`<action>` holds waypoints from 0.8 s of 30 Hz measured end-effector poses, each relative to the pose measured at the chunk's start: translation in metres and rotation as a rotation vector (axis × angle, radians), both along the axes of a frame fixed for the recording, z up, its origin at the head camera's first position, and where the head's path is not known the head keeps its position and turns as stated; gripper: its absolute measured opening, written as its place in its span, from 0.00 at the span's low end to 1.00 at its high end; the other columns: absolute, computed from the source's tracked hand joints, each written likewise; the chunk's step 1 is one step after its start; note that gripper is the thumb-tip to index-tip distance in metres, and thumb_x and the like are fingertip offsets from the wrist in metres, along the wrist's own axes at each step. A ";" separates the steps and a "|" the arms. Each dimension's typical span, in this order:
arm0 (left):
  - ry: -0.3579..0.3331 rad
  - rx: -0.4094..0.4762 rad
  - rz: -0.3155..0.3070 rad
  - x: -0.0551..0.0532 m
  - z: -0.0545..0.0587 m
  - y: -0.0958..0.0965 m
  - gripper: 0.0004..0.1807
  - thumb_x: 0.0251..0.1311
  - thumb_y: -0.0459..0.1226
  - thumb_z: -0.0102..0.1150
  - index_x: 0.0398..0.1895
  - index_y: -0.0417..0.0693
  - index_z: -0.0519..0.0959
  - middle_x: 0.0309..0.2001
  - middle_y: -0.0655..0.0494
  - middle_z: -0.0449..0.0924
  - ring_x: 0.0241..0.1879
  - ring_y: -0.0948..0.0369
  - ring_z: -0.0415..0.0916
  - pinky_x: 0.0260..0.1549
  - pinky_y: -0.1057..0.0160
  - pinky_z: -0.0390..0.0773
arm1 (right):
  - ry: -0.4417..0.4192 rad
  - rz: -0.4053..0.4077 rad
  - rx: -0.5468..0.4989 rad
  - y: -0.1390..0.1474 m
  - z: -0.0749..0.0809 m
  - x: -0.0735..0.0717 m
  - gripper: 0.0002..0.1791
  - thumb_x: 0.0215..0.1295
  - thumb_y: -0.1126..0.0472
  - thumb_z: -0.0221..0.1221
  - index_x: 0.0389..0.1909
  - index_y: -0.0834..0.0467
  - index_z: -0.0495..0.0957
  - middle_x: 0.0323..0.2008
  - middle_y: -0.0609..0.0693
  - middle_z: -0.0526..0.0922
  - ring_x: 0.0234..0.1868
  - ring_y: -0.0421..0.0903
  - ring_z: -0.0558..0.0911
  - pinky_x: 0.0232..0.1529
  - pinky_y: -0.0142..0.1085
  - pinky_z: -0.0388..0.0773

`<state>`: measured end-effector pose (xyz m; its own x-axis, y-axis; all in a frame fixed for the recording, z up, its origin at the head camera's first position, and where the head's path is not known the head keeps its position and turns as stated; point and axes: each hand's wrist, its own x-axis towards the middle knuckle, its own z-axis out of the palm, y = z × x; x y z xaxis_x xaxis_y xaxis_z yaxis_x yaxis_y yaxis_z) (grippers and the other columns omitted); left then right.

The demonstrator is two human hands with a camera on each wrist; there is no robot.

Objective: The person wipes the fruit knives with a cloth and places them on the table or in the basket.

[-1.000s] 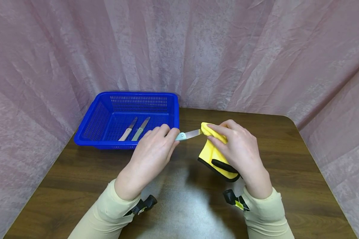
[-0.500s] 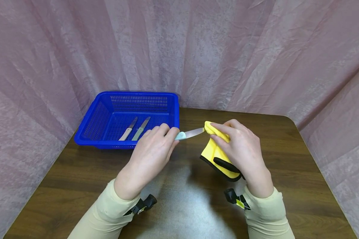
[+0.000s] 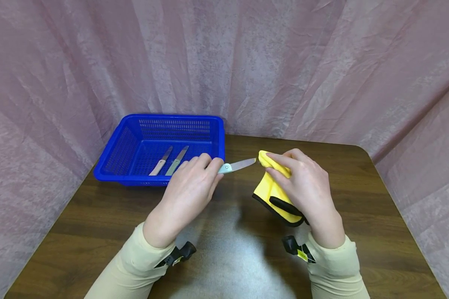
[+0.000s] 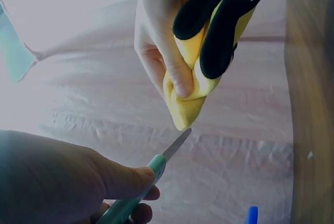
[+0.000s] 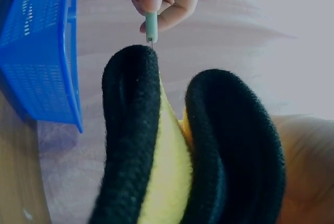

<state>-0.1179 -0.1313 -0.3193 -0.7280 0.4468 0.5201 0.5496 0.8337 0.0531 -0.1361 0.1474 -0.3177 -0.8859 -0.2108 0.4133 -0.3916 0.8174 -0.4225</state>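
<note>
My left hand (image 3: 191,189) grips the light mint handle of a small knife (image 3: 243,164), its blade pointing right. In the left wrist view the handle of this knife (image 4: 156,166) lies between thumb and curled fingers. Just past the blade tip, my right hand (image 3: 303,182) pinches a folded yellow cloth (image 3: 275,189) with black edging. A thin gap shows between blade tip and cloth in the head view. The lower part of the cloth hangs loose under the right hand. In the right wrist view its black edges hide most of the blade.
A blue plastic basket (image 3: 114,166) with slotted walls stands on the brown wooden table (image 3: 344,199), left of centre. Inside lie a knife with a cream handle (image 3: 158,167) and one with a green handle (image 3: 173,166). A pink curtain (image 3: 247,74) hangs behind the table.
My right hand has moved a little to the right with the cloth, sliding it off the blade tip. More of the blade shows now. The left hand has hardly moved.
</note>
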 end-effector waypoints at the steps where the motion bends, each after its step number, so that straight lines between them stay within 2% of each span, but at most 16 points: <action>1: 0.004 -0.001 0.001 0.000 0.000 0.000 0.09 0.77 0.38 0.68 0.50 0.42 0.80 0.35 0.50 0.77 0.29 0.48 0.75 0.27 0.54 0.73 | 0.003 0.004 0.000 0.000 0.000 0.000 0.22 0.71 0.54 0.75 0.65 0.44 0.89 0.47 0.47 0.86 0.37 0.50 0.82 0.37 0.50 0.75; 13: -0.003 -0.009 0.025 -0.003 0.001 -0.004 0.09 0.78 0.39 0.68 0.51 0.42 0.84 0.37 0.50 0.81 0.33 0.47 0.80 0.29 0.51 0.76 | 0.037 0.036 0.003 -0.002 0.000 0.001 0.23 0.70 0.55 0.76 0.65 0.44 0.90 0.46 0.46 0.86 0.37 0.50 0.82 0.37 0.50 0.76; 24: -0.003 -0.005 0.038 -0.004 0.000 -0.004 0.07 0.80 0.38 0.64 0.45 0.43 0.83 0.30 0.52 0.78 0.29 0.48 0.78 0.27 0.53 0.73 | 0.072 0.066 0.006 -0.005 0.000 0.002 0.24 0.68 0.55 0.78 0.65 0.42 0.89 0.45 0.45 0.86 0.36 0.50 0.81 0.36 0.47 0.76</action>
